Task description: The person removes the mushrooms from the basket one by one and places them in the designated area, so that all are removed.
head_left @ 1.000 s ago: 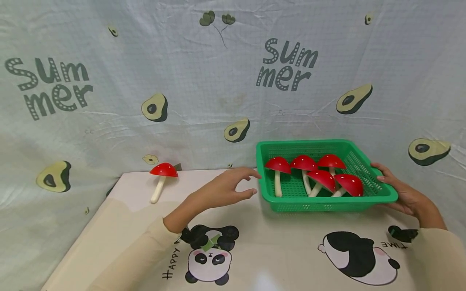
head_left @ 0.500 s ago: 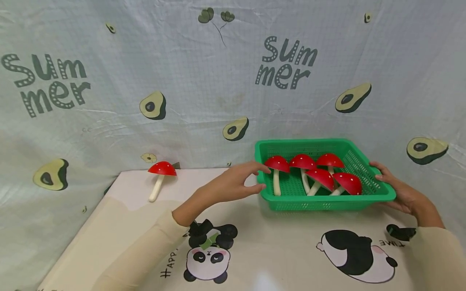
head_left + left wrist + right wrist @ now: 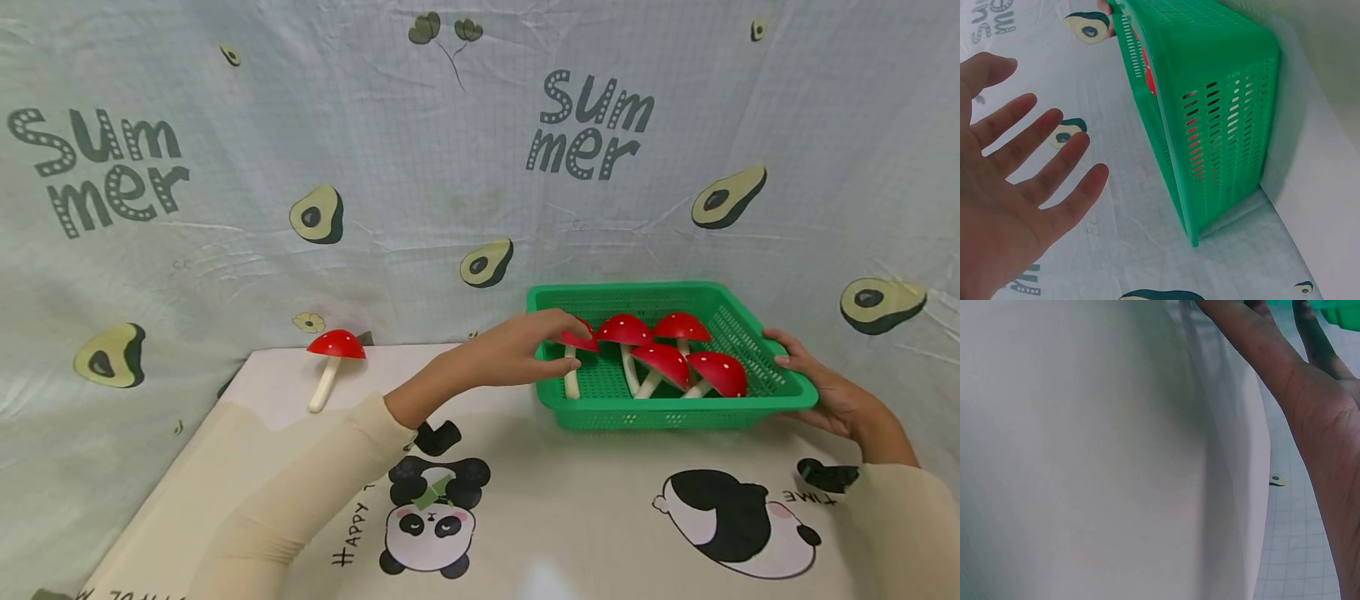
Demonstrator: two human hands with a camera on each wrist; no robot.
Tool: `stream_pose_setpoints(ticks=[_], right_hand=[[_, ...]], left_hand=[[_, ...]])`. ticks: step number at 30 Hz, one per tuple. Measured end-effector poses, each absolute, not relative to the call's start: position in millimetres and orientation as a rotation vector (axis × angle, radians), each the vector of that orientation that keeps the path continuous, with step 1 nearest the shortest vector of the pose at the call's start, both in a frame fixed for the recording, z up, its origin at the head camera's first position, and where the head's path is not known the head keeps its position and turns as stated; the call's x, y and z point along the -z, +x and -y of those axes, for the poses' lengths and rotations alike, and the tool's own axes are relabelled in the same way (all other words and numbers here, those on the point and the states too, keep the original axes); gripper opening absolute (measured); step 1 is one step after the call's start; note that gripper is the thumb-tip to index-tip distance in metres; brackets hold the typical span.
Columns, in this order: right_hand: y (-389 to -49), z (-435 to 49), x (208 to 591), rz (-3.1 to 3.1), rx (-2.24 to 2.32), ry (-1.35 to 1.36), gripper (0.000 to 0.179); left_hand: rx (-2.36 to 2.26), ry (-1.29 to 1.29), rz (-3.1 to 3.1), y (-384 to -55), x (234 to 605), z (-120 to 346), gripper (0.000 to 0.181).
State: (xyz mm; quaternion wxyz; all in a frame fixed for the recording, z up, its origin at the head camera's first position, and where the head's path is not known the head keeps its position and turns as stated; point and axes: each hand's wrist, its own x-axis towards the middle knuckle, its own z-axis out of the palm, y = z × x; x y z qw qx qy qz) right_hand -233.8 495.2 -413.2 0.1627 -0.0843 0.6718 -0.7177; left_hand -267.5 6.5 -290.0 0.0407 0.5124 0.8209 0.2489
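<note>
A green plastic basket [image 3: 660,407] stands on the table against the fabric backdrop, with several red-capped toy mushrooms lying in it. My left hand [image 3: 517,350] reaches over the basket's left rim, its fingers and thumb spread around the leftmost mushroom [image 3: 572,385] and covering part of its cap. In the left wrist view the same hand [image 3: 1022,187] shows an open palm with nothing held. At the basket's right end my right hand [image 3: 832,396] grips the rim, thumb on top and other fingers underneath. One more toy mushroom [image 3: 330,367] lies on the table at the back left.
The pale tablecloth [image 3: 570,517] carries printed pandas and lettering. Behind the table hangs a light fabric backdrop [image 3: 405,150] with avocado and "summer" prints. The table's left edge slants toward the front left, and its back edge meets the fabric.
My left hand has moved right, from beside the basket's left rim to over the leftmost mushroom inside. My right hand keeps its grip, and the basket stays in place.
</note>
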Motion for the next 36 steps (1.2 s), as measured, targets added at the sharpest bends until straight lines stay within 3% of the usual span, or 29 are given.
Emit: stream_pose_setpoints(ticks=[17, 36], right_hand=[[-235, -490, 410, -1.879, 2.065, -0.287, 0.042], [-234, -491, 413, -1.906, 2.068, -0.250, 0.043]], left_hand=[[-0.331, 1.647, -2.436, -294, 267, -51, 0.029], [-0.410, 1.557, -2.376, -312, 268, -79, 0.023]])
